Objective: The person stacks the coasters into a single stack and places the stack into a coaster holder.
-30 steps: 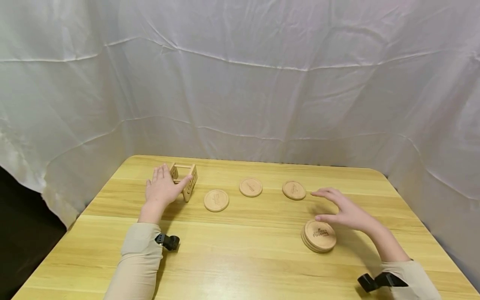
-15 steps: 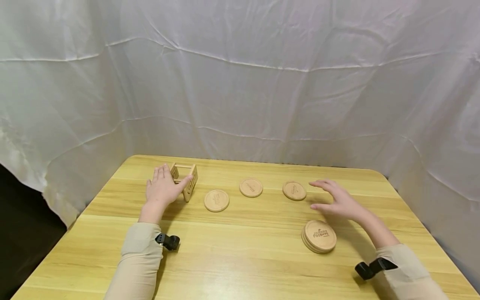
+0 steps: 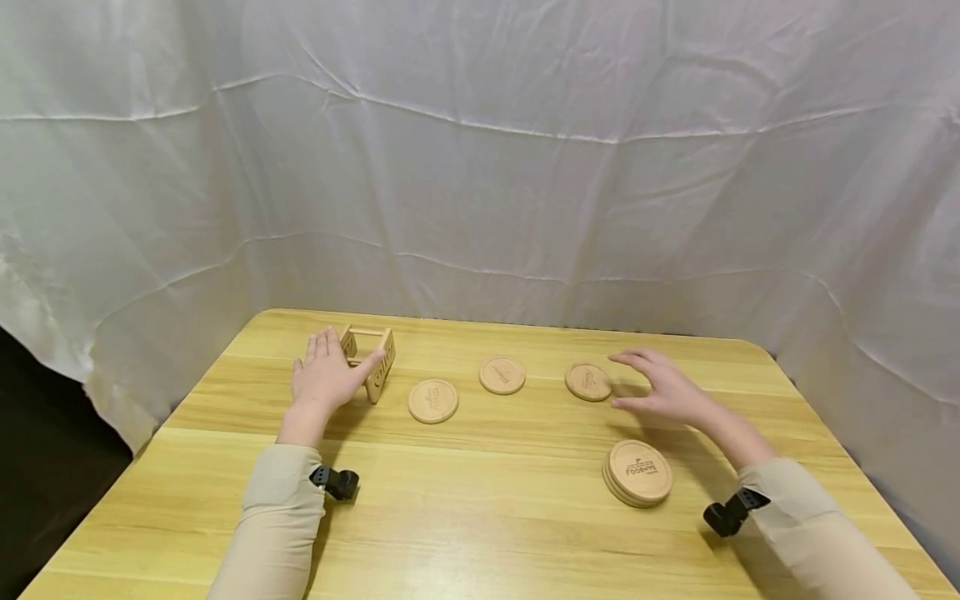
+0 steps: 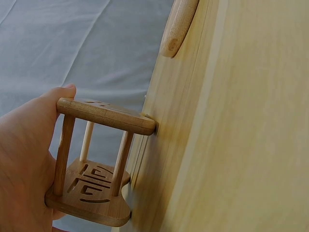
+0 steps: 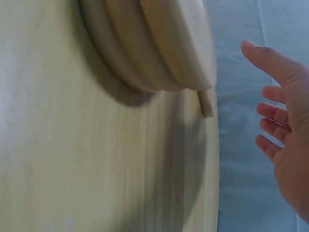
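At the table's back left, my left hand [image 3: 322, 379] grips a small wooden coaster holder [image 3: 380, 368] across its two end panels. The left wrist view shows the thumb on one cut-out panel of the coaster holder [image 4: 99, 186], with the fingers at the other and round rods between them. My right hand [image 3: 663, 392] hovers just right of a round wooden coaster [image 3: 588, 382], thumb and fingers spread apart around nothing. Closer to me lies a stack of coasters [image 3: 640, 472], seen large in the right wrist view beside the open right hand [image 5: 294, 111].
Two more single coasters lie flat between the hands, one near the holder [image 3: 432, 401] and one farther back [image 3: 502, 375]. The wooden table [image 3: 480, 500] ends at a hanging pale curtain [image 3: 480, 208] behind and at the sides.
My right hand has moved leftward and away from me, from above the coaster stack to beside the rightmost single coaster. The left hand and the coaster holder have stayed put.
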The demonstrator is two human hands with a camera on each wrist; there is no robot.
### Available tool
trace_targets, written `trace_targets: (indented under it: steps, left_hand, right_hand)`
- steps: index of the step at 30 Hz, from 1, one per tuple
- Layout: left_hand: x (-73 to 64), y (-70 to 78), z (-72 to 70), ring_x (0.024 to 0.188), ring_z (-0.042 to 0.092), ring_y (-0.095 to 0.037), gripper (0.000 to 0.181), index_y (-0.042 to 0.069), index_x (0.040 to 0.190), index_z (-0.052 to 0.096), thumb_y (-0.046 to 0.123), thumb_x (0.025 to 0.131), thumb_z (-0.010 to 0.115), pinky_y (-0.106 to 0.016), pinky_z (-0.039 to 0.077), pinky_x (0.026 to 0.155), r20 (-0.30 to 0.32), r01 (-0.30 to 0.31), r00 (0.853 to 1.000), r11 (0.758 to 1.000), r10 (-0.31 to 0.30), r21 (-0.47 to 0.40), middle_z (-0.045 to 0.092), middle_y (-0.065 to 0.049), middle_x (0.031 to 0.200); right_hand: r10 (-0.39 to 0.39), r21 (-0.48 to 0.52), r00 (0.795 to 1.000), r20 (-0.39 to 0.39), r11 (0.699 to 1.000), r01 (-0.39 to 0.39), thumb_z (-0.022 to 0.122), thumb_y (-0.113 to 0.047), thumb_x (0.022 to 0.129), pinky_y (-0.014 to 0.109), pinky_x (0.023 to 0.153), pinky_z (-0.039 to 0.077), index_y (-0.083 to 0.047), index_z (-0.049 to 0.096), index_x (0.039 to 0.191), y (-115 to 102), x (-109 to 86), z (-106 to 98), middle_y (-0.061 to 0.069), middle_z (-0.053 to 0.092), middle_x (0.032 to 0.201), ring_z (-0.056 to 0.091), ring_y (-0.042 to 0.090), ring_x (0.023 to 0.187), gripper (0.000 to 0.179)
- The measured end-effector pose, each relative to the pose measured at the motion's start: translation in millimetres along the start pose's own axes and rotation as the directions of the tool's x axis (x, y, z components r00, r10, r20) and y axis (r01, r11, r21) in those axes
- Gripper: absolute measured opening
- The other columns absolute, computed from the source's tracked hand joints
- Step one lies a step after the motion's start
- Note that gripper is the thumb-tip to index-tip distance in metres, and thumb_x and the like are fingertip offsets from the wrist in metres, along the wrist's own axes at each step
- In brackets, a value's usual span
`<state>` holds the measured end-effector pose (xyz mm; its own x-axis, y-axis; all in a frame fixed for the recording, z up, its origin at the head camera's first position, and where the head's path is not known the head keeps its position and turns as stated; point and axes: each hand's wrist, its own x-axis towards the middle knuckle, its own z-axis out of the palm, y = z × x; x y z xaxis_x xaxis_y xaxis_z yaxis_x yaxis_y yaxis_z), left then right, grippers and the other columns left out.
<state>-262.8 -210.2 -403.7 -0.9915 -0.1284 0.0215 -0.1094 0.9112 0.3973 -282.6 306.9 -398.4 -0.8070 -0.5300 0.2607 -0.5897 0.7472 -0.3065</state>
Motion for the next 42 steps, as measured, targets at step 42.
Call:
trace_targets:
  steps: [42]
  left_hand:
    - [2.2,0.3,0.0,0.149,0.002,-0.047,0.113,-0.007,0.153,-0.001,0.080,0.088,0.030,-0.067,0.004,0.118,0.001,0.013,1.000,1.000,-0.013,-0.003,-0.002,-0.030,0.160]
  right_hand:
    - [0.093,-0.086,0.964,0.249,0.994,-0.074,0.072,-0.052,0.082,0.062,0.110,0.035,0.005,0.047,0.140,22.3,38.8,31.5,0.029,0.047,0.138,0.041,0.047,0.130,0.085]
